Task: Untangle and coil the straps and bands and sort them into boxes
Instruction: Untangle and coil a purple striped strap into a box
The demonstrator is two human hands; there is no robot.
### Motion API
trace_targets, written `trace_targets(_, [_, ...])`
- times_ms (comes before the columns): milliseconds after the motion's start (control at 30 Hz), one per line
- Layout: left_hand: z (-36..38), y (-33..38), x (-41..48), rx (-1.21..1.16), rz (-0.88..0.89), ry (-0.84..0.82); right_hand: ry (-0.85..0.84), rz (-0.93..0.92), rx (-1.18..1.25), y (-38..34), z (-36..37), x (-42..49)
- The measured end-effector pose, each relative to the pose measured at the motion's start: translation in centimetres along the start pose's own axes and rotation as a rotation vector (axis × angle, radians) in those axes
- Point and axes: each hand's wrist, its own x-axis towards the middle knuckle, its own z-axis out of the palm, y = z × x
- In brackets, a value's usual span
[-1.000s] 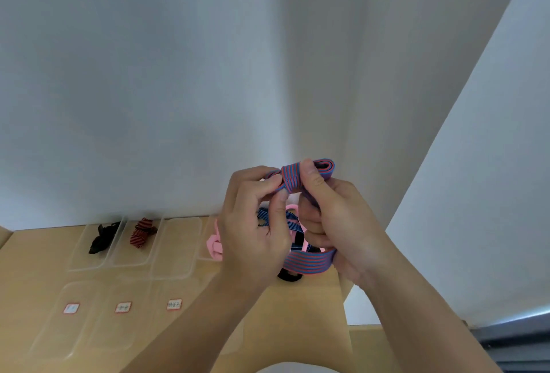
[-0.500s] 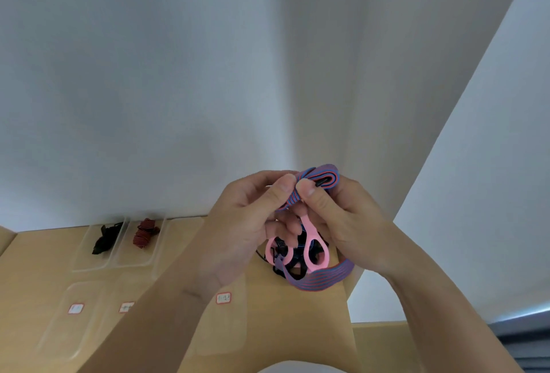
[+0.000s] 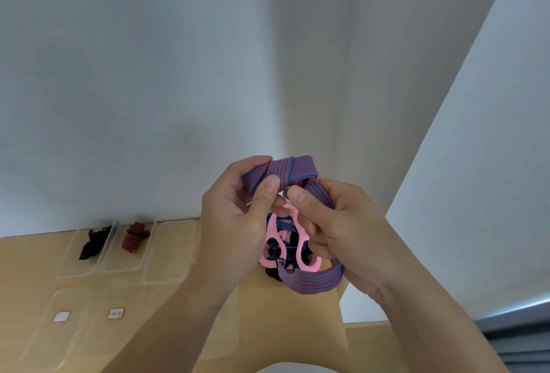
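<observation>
Purple band (image 3: 297, 169) spread wider, left hand (image 3: 235, 224), right hand (image 3: 348, 224) pinching it, black strap (image 3: 92, 243), red strap (image 3: 134, 237) boxed (separately)

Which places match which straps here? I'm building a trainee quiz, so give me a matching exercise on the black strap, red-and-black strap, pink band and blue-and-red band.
Things: 1 black strap; 2 red-and-black strap; 3 pink band; 4 blue-and-red band.
Places: A gripped by left hand and right hand; B far-left clear box; C dangling between the hands; D second clear box from left.
Pairs: 1-B; 2-D; 3-C; 4-A.
</observation>
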Motion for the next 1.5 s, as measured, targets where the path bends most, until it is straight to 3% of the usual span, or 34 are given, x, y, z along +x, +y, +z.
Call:
trace_targets(233, [-0.3, -0.4, -0.2, 0.096, 0.177, 0.048, 0.015, 0.002, 0.090, -0.5, 0.6, -0.5])
trace_targets(567, [-1.7, -1.5, 0.1, 0.545, 0.694, -0.016, 0.058, 0.203, 0.202, -0.8, 1.2, 0.1])
trace_targets(700, [-1.7, -1.1, 0.5, 0.577, 0.759, -0.039, 0.093, 0.201, 0.245, -0.7, 1.5, 0.2])
trace_targets(1167, [-2.4, -1.0, 1.2, 0.576, 0.952, -0.141, 0.096, 0.146, 0.056, -0.9, 1.4, 0.0])
trace_targets(1233, [-2.4, -0.5, 1.1, 0.544, 0.841, -0.205, 0.120, 0.076, 0.060, -0.8, 1.6, 0.0])
trace_targets(1367, [-2.3, 1.1, 0.9, 0.109, 0.099, -0.234, 0.190, -0.169, -0.125, -0.3, 1.9, 0.2])
trace_targets(1400, [-2.3, 1.5, 1.1, 0.054, -0.018, -0.242, 0.191, -0.216, -0.154, -0.2, 2.0, 0.2])
trace_targets(1500, [-2.4, 2.3, 1.5, 0.033, -0.134, -0.293, 0.139, -0.268, -0.133, 0.0, 2.3, 0.1])
